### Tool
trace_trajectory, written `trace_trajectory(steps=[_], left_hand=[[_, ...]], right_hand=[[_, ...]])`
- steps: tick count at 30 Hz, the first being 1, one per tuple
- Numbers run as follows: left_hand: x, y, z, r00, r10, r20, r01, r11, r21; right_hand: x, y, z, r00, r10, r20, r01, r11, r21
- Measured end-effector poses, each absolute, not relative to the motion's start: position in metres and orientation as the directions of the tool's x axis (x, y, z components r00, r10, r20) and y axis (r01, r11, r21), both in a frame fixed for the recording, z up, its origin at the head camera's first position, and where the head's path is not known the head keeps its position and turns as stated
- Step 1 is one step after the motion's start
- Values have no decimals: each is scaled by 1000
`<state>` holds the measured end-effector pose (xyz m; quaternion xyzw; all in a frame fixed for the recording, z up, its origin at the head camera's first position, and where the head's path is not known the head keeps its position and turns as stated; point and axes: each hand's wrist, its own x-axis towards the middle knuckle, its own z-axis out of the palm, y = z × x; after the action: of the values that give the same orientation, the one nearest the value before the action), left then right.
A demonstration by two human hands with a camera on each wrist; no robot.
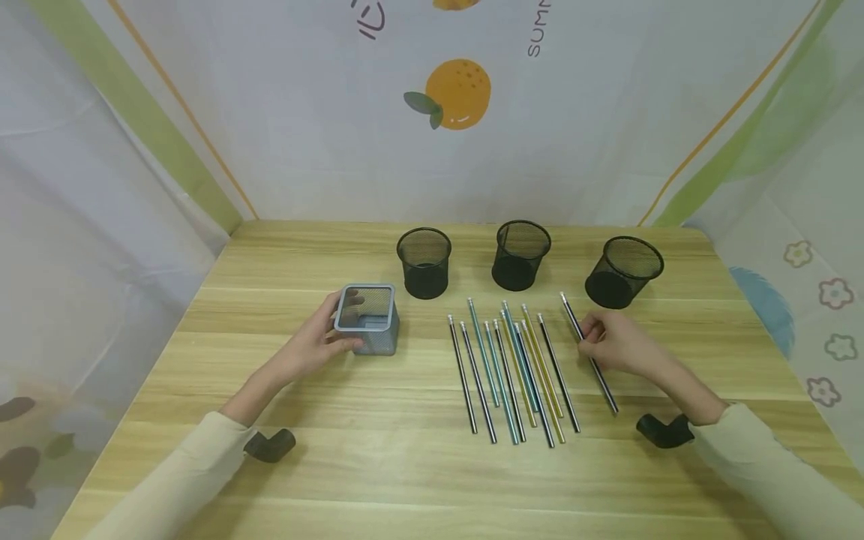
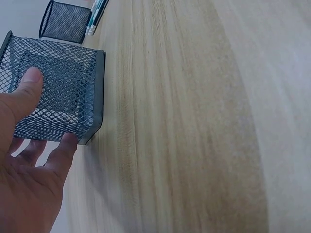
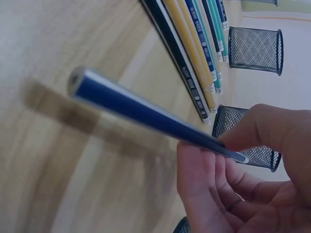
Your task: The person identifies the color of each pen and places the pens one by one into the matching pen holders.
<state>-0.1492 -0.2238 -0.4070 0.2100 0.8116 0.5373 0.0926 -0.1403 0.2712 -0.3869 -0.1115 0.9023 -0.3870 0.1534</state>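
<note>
My left hand [image 1: 313, 345] grips a square grey mesh pen holder [image 1: 378, 341] from its left side, the thumb across the near wall and the fingers round the far side. In the left wrist view the holder [image 2: 63, 92] stands on the wooden table, its mouth to the left. With thumb and fingertips my right hand [image 1: 621, 345] pinches a dark blue pencil [image 1: 604, 386] near its middle. The right wrist view shows this pencil [image 3: 131, 109] raised over its shadow, its flat end towards the camera. Beside it lie several black, blue, teal and yellow pencils [image 1: 502, 379] in a loose row.
Three round black mesh cups stand along the back: a left one [image 1: 425, 274], a middle one [image 1: 516, 262] and a right one [image 1: 617, 281] behind my right hand. A white curtain [image 1: 304, 135] printed with oranges hangs past the table's [image 1: 378, 480] far edge.
</note>
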Motion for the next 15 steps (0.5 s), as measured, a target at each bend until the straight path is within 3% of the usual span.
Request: trace_trajectory(steps=[15], left_hand=[[-148, -222, -406, -896, 442, 53, 225, 348, 910]], right_hand=[[-143, 275, -368, -943, -333, 18, -243, 648, -721]])
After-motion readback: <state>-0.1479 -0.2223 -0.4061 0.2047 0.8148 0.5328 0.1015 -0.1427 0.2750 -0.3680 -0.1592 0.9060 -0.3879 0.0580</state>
